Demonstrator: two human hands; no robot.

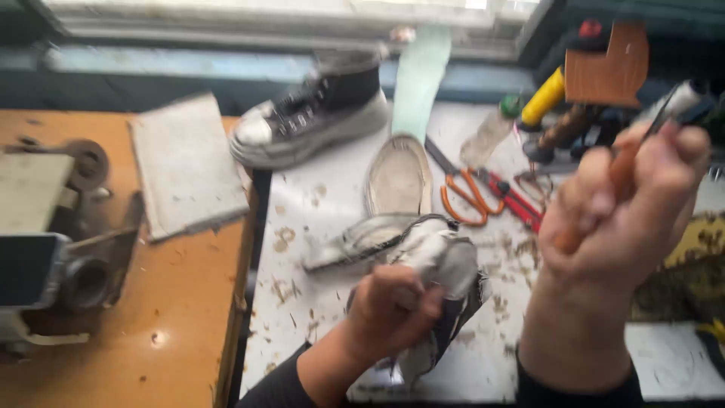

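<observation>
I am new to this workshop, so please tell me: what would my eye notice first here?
First, the raised right hand at the right, gripping a slim tool with an orange-brown handle. Next, the left hand at the bottom centre, clutching a dismantled shoe upper. Behind, a dark high-top sneaker lies by orange-handled scissors.

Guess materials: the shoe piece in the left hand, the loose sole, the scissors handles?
Shoe piece in the left hand: looks like soft fabric, matte grey-white with dark edges; it crumples in the grip. Loose sole: likely rubber, dull off-white with a raised rim. Scissors: handles look like smooth orange plastic; the blades are probably metal, but blur leaves that open.
</observation>
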